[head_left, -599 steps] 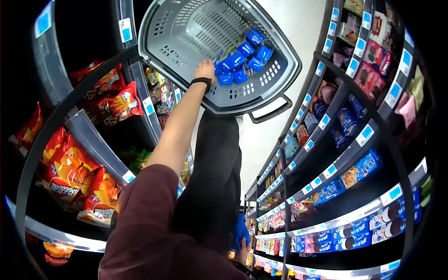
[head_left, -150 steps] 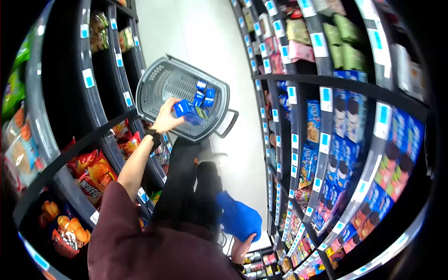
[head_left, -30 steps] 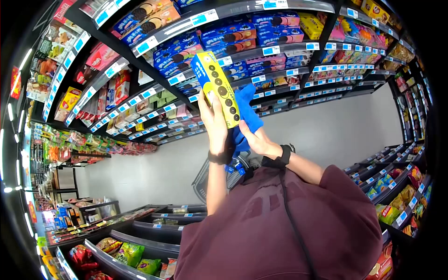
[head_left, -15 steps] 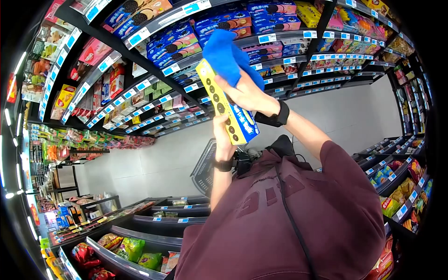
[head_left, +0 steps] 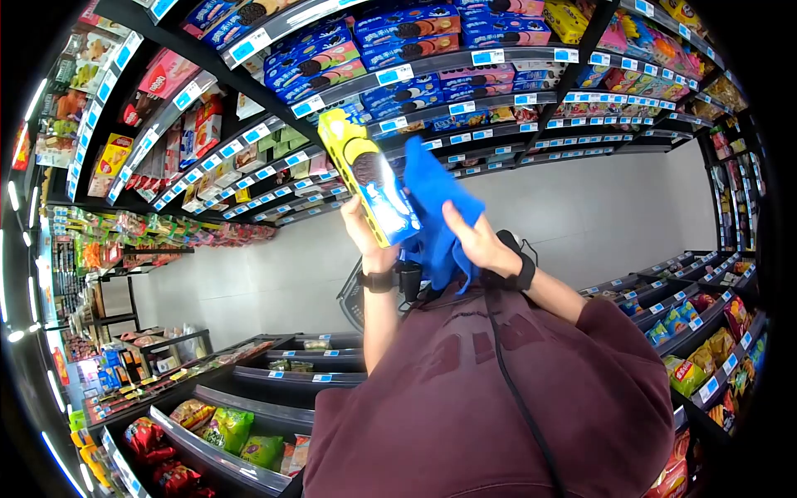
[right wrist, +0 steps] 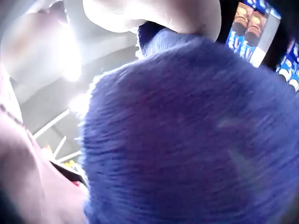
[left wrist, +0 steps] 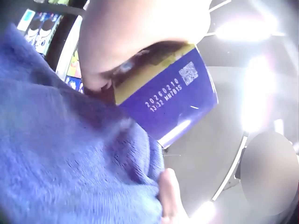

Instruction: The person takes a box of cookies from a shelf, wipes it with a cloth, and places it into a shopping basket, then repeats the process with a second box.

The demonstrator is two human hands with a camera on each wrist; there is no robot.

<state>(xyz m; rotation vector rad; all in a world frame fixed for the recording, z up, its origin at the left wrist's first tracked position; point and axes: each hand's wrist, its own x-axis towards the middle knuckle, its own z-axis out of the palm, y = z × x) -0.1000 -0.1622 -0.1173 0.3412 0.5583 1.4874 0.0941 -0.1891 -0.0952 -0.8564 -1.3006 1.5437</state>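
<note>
In the head view my left hand (head_left: pixel 364 231) grips the lower end of a blue and yellow cookie box (head_left: pixel 383 197), tilted with its top leaning left. A dark cookie picture shows on its face. The left wrist view shows the box's blue end (left wrist: pixel 170 100), printed with a date and a square code. My right hand (head_left: pixel 483 242) holds a bunched blue cloth (head_left: pixel 440 187), thumb on top, just right of the box. The cloth's fuzzy weave (right wrist: pixel 187 126) fills most of the right wrist view and hides most of that hand's fingers.
Shelves ahead carry stacked blue cookie boxes (head_left: pixel 407 37) above price tags. A grey shopping basket (head_left: pixel 353 303) stands on the floor, partly hidden by the left arm. Behind, low shelves hold snack bags (head_left: pixel 228 432). Grey aisle floor (head_left: pixel 249 299) stretches to both sides.
Earlier the left hand lifted a box from the basket. Half a second ago the cloth lay across the box's upper part; now it is right of it, and the box has turned.
</note>
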